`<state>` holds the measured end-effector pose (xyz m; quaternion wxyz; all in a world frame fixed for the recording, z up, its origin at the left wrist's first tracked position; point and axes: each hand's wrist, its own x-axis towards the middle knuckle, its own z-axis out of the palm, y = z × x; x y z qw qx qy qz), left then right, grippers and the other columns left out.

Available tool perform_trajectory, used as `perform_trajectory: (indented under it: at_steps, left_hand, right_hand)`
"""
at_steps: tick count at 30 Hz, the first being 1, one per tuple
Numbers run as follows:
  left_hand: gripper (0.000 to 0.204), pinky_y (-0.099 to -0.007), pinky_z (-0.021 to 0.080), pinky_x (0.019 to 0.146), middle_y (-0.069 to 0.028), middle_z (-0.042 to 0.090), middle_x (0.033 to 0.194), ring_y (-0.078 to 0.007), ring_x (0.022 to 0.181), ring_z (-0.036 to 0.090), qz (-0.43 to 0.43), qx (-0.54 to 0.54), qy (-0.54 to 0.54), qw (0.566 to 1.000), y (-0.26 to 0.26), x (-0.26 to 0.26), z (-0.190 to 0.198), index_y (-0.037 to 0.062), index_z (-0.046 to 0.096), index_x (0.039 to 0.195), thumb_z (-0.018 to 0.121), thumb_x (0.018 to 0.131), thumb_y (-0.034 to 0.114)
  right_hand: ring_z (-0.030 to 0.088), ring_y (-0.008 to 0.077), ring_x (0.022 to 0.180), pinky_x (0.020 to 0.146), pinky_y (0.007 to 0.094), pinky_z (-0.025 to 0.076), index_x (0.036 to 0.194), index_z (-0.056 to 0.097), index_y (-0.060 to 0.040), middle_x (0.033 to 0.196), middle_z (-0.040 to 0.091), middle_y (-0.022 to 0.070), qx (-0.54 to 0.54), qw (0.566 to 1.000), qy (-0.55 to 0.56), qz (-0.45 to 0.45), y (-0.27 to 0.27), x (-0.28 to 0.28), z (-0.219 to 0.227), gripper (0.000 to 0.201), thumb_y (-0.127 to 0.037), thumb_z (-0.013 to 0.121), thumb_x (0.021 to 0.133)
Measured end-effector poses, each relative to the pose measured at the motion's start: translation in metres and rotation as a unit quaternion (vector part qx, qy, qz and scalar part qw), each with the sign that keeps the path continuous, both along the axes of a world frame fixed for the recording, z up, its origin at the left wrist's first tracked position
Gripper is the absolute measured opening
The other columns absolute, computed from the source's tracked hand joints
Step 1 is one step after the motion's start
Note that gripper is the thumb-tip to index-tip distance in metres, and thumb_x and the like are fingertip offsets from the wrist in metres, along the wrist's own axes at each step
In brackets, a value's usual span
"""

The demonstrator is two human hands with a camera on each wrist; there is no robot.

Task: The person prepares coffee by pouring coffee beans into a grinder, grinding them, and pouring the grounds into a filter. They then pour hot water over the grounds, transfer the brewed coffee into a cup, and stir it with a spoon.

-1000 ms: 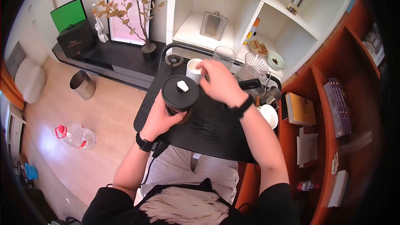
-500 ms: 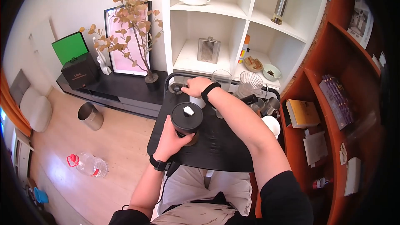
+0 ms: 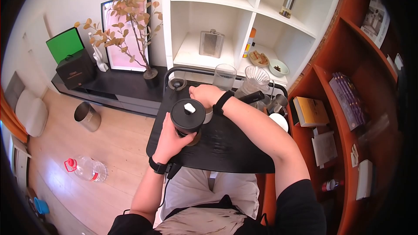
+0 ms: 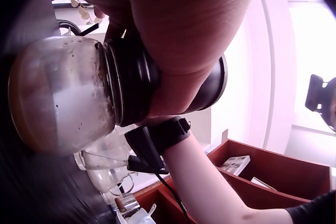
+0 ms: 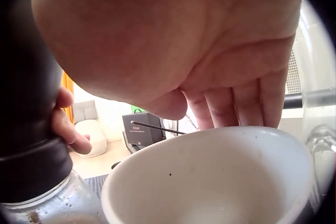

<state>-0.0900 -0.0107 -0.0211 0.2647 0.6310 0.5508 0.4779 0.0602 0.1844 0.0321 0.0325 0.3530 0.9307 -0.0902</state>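
Observation:
The left hand [image 3: 170, 139] is wrapped around a black grinder [image 3: 188, 115] with a white knob on its lid. In the left wrist view, a clear glass jar [image 4: 63, 95] forms its lower part. The right hand [image 3: 209, 94] reaches over a white cup [image 3: 208, 115], palm above the rim and fingers hanging past its far side, as the right wrist view shows of the cup [image 5: 210, 182]. A thin dark stick [image 5: 155, 127] shows by the thumb; whether it is held cannot be told. Close to the fingertips, a glass dish holds a black spoon [image 3: 177, 84].
Behind the right hand stand a tall glass [image 3: 225, 77] and a ribbed glass dripper [image 3: 257, 76]. Metal cups [image 3: 278, 103] and a white bowl [image 3: 278, 122] line the right edge of the black tray table [image 3: 230, 152]. White shelves rise behind; red shelves stand at right.
From over the white cup, the right hand went left to the glass dish, then drew back slightly. The left hand keeps its grip on the grinder. The head view has shifted.

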Motion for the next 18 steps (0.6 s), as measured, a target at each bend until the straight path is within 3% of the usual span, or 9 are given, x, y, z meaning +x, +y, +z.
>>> perform_trajectory:
  at_steps: [4, 6, 12, 14, 15, 17, 18]
  left_hand:
    - [0.073, -0.0500, 0.036, 0.122, -0.0191, 0.061, 0.137, -0.0426, 0.135, 0.053, 0.015, 0.000, 0.011, 1.000, -0.003, 0.001, 0.003, 0.0028, 0.055, 0.138, 0.090, 0.076, 0.021]
    - [0.068, -0.0463, 0.044, 0.112, -0.0179, 0.060, 0.132, -0.0403, 0.128, 0.057, 0.000, 0.012, -0.019, 1.000, -0.005, 0.001, 0.009, 0.0017, 0.059, 0.133, 0.089, 0.075, 0.017]
    - [0.065, -0.0442, 0.047, 0.107, -0.0172, 0.060, 0.129, -0.0378, 0.125, 0.058, 0.004, 0.001, -0.033, 0.999, -0.011, -0.002, 0.009, 0.0016, 0.060, 0.131, 0.088, 0.073, 0.013]
    - [0.067, -0.0437, 0.048, 0.107, -0.0172, 0.061, 0.130, -0.0367, 0.125, 0.059, 0.003, 0.000, -0.030, 1.000, -0.012, -0.004, 0.009, 0.0017, 0.060, 0.132, 0.089, 0.073, 0.013]
    - [0.068, -0.0433, 0.048, 0.107, -0.0172, 0.062, 0.130, -0.0356, 0.126, 0.060, 0.001, 0.002, -0.027, 1.000, -0.013, -0.005, 0.008, 0.0018, 0.060, 0.133, 0.090, 0.073, 0.013]
    - [0.069, -0.0426, 0.049, 0.107, -0.0171, 0.063, 0.130, -0.0344, 0.125, 0.062, -0.009, -0.010, -0.031, 0.999, -0.014, -0.009, 0.006, 0.0017, 0.060, 0.134, 0.090, 0.072, 0.013]
    - [0.071, -0.0420, 0.050, 0.106, -0.0170, 0.064, 0.130, -0.0332, 0.125, 0.063, -0.021, -0.019, -0.034, 0.999, -0.014, -0.011, 0.004, 0.0016, 0.060, 0.135, 0.091, 0.072, 0.013]
  right_hand:
    - [0.072, 0.0422, 0.104, 0.087, 0.0517, 0.057, 0.124, 0.062, -0.0048, 0.104, 0.076, 0.0230, 0.022, 0.999, -0.017, 0.039, -0.018, 0.014, 0.005, 0.033, -0.030, 0.050, 0.105]
    - [0.073, 0.0422, 0.103, 0.086, 0.0520, 0.058, 0.124, 0.062, -0.0048, 0.104, 0.076, 0.0230, 0.011, 1.000, -0.015, 0.012, -0.026, 0.017, 0.007, 0.033, -0.029, 0.051, 0.105]
    - [0.073, 0.0434, 0.100, 0.087, 0.0512, 0.059, 0.127, 0.061, -0.0016, 0.101, 0.075, 0.0234, -0.011, 0.998, 0.010, -0.066, -0.065, 0.040, 0.017, 0.034, -0.022, 0.055, 0.100]
    - [0.069, 0.0422, 0.104, 0.090, 0.0515, 0.056, 0.131, 0.058, -0.0030, 0.104, 0.072, 0.0224, 0.101, 0.981, 0.167, -0.021, -0.082, 0.055, 0.009, 0.032, -0.013, 0.056, 0.100]
    - [0.069, 0.0422, 0.104, 0.090, 0.0515, 0.056, 0.131, 0.058, -0.0030, 0.104, 0.072, 0.0224, 0.097, 0.981, 0.167, -0.019, -0.096, 0.060, 0.008, 0.032, -0.013, 0.056, 0.100]
    - [0.067, 0.0378, 0.104, 0.092, 0.0472, 0.055, 0.125, 0.060, -0.0034, 0.107, 0.070, 0.0180, 0.117, 0.919, 0.374, -0.035, -0.137, 0.069, 0.017, 0.032, -0.005, 0.056, 0.094]
    - [0.067, 0.0332, 0.104, 0.088, 0.0441, 0.056, 0.124, 0.058, -0.0026, 0.108, 0.068, 0.0159, 0.064, 0.911, 0.402, -0.068, -0.155, 0.076, 0.005, 0.031, -0.003, 0.059, 0.092]
